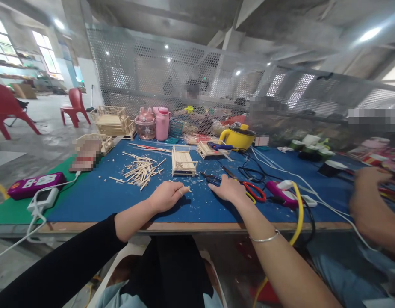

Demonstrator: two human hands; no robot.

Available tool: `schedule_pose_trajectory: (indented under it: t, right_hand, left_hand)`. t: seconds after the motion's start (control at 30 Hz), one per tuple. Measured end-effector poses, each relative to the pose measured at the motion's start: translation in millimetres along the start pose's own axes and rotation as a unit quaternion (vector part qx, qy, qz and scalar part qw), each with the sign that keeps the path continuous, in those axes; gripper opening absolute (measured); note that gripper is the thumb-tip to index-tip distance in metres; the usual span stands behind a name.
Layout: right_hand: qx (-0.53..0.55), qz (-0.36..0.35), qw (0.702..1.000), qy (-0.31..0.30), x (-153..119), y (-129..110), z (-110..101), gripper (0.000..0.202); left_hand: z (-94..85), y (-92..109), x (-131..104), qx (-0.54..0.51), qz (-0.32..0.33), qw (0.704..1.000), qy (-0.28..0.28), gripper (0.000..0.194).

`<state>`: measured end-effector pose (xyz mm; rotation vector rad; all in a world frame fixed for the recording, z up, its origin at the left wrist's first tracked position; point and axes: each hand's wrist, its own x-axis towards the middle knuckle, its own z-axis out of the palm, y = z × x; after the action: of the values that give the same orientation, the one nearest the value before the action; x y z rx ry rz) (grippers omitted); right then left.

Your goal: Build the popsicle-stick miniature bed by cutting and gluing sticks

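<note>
My left hand (167, 196) is closed over the blue mat near the table's front edge, pinching a short pale wooden stick (186, 189) between thumb and fingers. Dark pliers (210, 177) lie low on the mat under my right hand (228, 189), whose thumb and fingers are around the handle end; the palm hides part of it. Just beyond both hands stands a small wooden frame model (184, 161) with a slatted top. Left of it is a loose pile of cut sticks (141, 171). Scissors with red handles (255, 191) rest right of my right hand.
A blue glue gun (219, 146) lies on another wooden model near a yellow pot (239, 137). Purple power strips (282, 194) (35, 186) and cables lie on both sides. A pink bottle (162, 124) stands behind. A co-worker's arm (370, 205) reaches in at right.
</note>
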<state>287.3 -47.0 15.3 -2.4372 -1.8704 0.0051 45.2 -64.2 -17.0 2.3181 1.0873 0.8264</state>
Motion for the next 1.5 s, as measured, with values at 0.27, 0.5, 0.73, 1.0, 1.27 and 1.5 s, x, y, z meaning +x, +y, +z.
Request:
schedule_pose_trajectory:
  t: [0.27,0.5,0.73,1.0,1.27,1.5]
  right_hand:
    - [-0.066,-0.075,0.993,-0.061,9.2,17.6,-8.7,0.068]
    - [-0.057,-0.076,0.995,-0.038,-1.7,30.1,-10.4,0.067]
    - [-0.091,-0.021,0.996,0.011,7.1,22.7,-7.8,0.069]
    - [-0.089,-0.056,0.994,0.007,25.0,-10.6,-12.7,0.086]
    - [0.0,-0.414,0.91,-0.013,-13.2,-67.3,-36.5,0.018]
    - [0.178,-0.537,0.817,0.108,-4.6,-81.4,-1.4,0.023]
  left_hand:
    - [-16.4,0.1,10.4,0.25,-0.039,0.964,-0.078,0.057]
    - [-23.4,-6.9,30.2,0.233,-0.059,0.96,-0.144,0.055]
    - [-65.2,-22.4,22.6,0.1,-0.128,0.984,-0.075,0.046]
    - [-94.4,-48.9,50.9,0.198,-0.213,0.955,-0.054,0.043]
    - [-103.0,-73.4,39.9,0.206,-0.199,0.938,0.193,0.022]
    - [-119.6,-91.7,24.7,0.345,-0.244,0.902,0.091,0.028]
